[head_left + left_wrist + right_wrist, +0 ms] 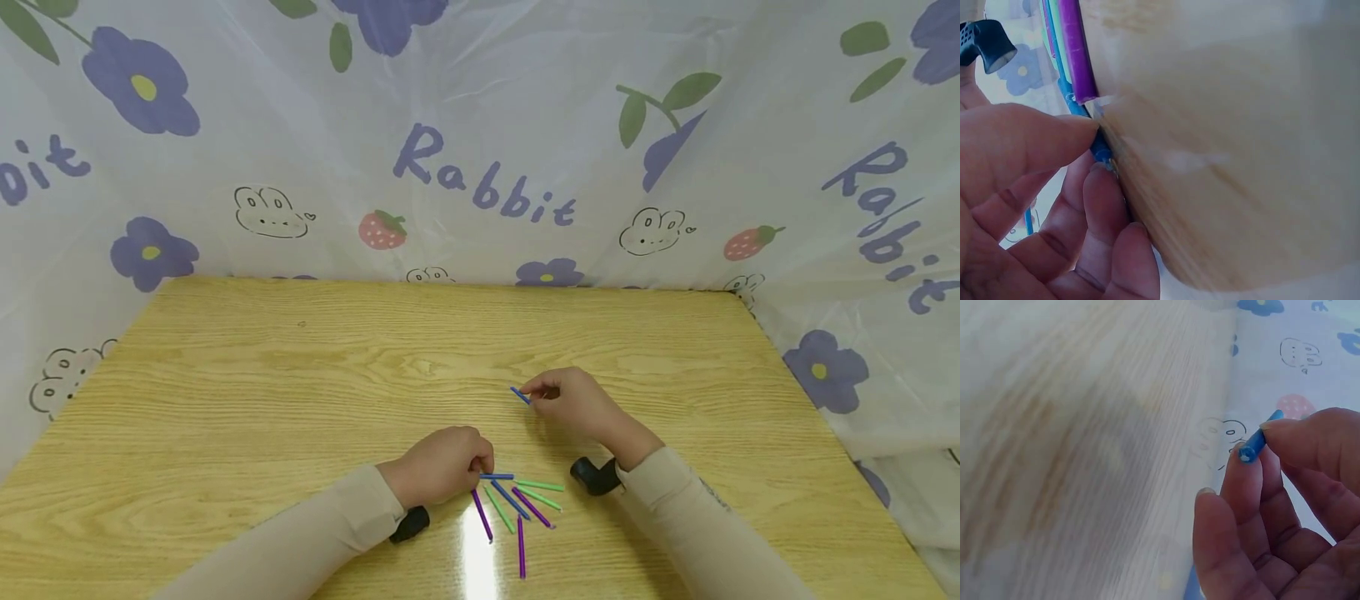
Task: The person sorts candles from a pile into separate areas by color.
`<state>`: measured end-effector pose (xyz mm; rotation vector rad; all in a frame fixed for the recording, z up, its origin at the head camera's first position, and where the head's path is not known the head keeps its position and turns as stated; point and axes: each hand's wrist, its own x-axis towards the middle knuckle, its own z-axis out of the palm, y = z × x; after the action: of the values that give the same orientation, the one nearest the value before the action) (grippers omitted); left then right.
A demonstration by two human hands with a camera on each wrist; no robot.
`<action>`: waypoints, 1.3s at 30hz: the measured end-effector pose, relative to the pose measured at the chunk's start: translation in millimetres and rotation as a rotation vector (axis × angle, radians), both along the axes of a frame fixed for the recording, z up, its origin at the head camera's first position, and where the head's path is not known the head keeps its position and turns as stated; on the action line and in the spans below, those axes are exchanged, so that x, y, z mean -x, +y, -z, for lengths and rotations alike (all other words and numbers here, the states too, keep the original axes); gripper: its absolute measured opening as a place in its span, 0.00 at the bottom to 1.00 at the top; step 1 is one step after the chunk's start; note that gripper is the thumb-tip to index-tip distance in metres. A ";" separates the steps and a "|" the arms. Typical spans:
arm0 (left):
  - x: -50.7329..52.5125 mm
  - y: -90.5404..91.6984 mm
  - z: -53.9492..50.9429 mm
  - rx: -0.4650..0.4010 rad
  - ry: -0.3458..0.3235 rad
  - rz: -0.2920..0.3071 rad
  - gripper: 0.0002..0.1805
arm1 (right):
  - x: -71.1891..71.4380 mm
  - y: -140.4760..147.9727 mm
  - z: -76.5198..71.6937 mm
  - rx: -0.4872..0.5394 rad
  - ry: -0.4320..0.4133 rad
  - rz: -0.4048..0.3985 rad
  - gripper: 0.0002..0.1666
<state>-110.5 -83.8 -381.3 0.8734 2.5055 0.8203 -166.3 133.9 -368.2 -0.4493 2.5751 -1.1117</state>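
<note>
A slim blue stick [520, 395] is hovering over the table [300, 375] beyond the loose pile of sticks [511, 500]; it is probably light, stiff and rather slick, favouring a mid-length hold. The right hand [573, 404] is pinching it, pointing leftward. The left hand [442, 462], nearer the body, seems to be pinching another blue stick's end, its thumb partly blocking the view.

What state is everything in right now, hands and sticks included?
Right hand: pinching a blue stick above the table
Left hand: pinching another blue stick
Third blue stick: lying down
Green sticks: lying down
Purple sticks: lying down
Printed sheet: hanging, creased
</note>
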 end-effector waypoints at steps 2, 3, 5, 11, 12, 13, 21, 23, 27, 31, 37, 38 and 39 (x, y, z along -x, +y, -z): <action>-0.1 -0.1 -0.1 0.001 -0.001 0.001 0.10 | 2.8 -1.3 -0.6 -0.003 -0.002 0.005 0.13; -0.1 -0.3 0.1 0.002 -0.002 0.002 0.10 | 4.6 -1.7 -0.2 -0.003 -0.002 0.008 0.13; -0.4 -0.3 0.0 0.003 0.000 0.001 0.10 | 7.5 -3.1 -0.1 0.002 -0.013 0.016 0.13; -1.1 -0.4 -0.6 0.006 0.010 -0.003 0.09 | 15.1 -7.3 -0.9 0.016 -0.020 0.043 0.13; -1.0 -0.5 -0.5 0.007 0.012 -0.002 0.09 | 16.4 -8.2 -1.1 0.020 -0.021 0.043 0.13; -0.9 -0.5 -0.4 0.007 0.012 -0.002 0.09 | 17.7 -8.9 -1.2 0.024 -0.026 0.048 0.13; -0.8 -0.8 0.6 0.006 0.014 0.001 0.09 | 28.5 -13.6 0.9 0.043 -0.033 0.054 0.14; -1.0 -0.9 0.8 0.003 0.019 0.003 0.09 | 31.0 -15.3 1.0 0.047 -0.038 0.064 0.14; -1.0 -0.8 1.7 0.002 0.027 0.004 0.10 | 36.4 -18.2 2.2 0.038 -0.048 0.081 0.14; -1.2 -0.6 2.5 0.005 0.025 -0.002 0.10 | 41.9 -20.5 5.3 0.020 -0.057 0.091 0.15; -1.0 0.2 2.4 0.016 0.026 -0.003 0.09 | 48.0 -23.2 8.4 0.013 -0.060 0.098 0.15; -1.1 0.2 2.4 0.018 0.029 -0.001 0.09 | 48.9 -23.7 8.8 0.010 -0.054 0.098 0.15; -1.2 0.2 2.5 0.019 0.030 0.000 0.09 | 49.9 -24.1 9.3 0.003 -0.046 0.098 0.15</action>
<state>-109.3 -83.6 -383.8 0.8866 2.5351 0.7882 -216.2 109.8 -377.4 -0.2974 2.5796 -1.1451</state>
